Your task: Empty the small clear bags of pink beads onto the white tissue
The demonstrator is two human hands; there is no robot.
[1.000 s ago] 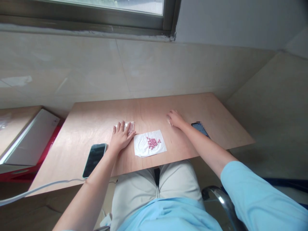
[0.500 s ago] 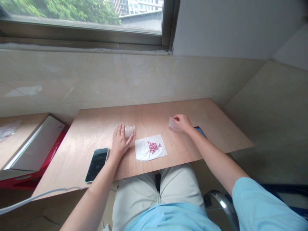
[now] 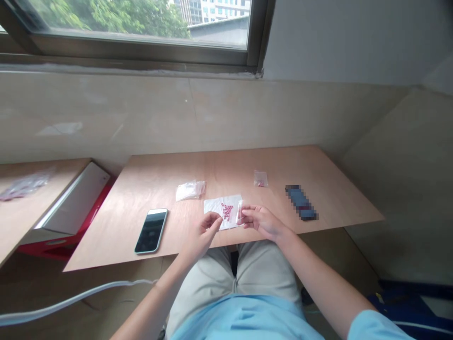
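Hands drawn in, right hand [image 3: 264, 221] pinching clear bag [image 3: 239, 212] beside pink pills [image 3: 225, 210], left hand [image 3: 205, 229] grip unclear

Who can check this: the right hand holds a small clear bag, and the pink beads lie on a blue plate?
No: in the head view the pink beads lie on a white paper sheet, not a blue plate. The right hand does hold the small clear bag.
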